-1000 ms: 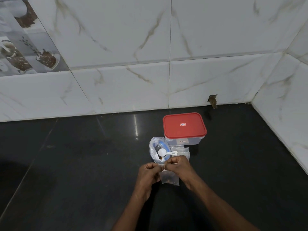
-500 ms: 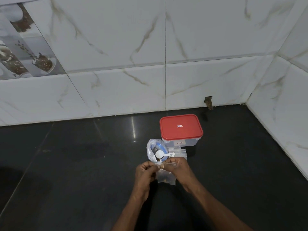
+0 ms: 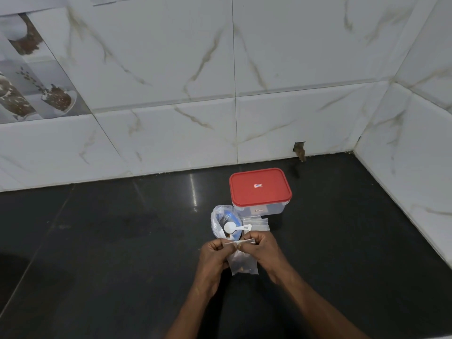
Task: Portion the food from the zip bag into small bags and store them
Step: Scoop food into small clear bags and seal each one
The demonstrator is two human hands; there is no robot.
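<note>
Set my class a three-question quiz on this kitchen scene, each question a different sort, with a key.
1. True or false: the red lid is on its box.
2. Where does the spoon lie? A on the lid; B over the open zip bag; C inside the box.
3. What do the left hand and right hand pinch between them?
Key: 1 true; 2 B; 3 the top edge of the small bag.

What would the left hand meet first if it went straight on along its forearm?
The left hand would probably meet the open zip bag, where the white scoop lies; depth is unclear.
</note>
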